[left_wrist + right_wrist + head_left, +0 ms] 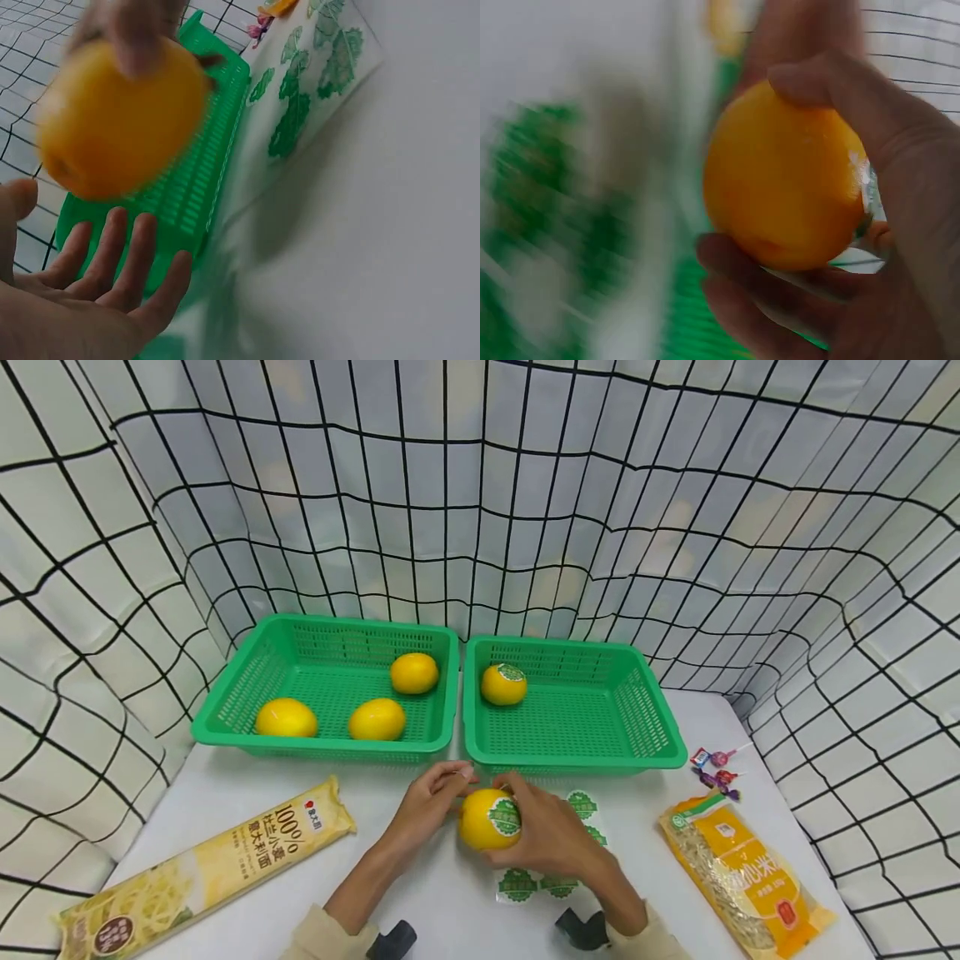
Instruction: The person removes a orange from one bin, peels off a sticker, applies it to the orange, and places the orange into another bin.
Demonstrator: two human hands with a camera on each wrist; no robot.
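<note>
My right hand grips a yellow, lemon-like fruit above the table, in front of the two baskets. A green-and-white sticker shows on the fruit's side. In the right wrist view the thumb lies over the top of the fruit and the fingers curl beneath it. My left hand is just left of the fruit; in the left wrist view its fingers are spread and loosely bent, apart from the fruit. Partly under the right hand lies a sheet of green stickers.
The left green basket holds three plain yellow fruits; the right green basket holds one stickered fruit. A noodle pack lies at left, a grain bag and several wrapped candies at right. Black netting surrounds the table.
</note>
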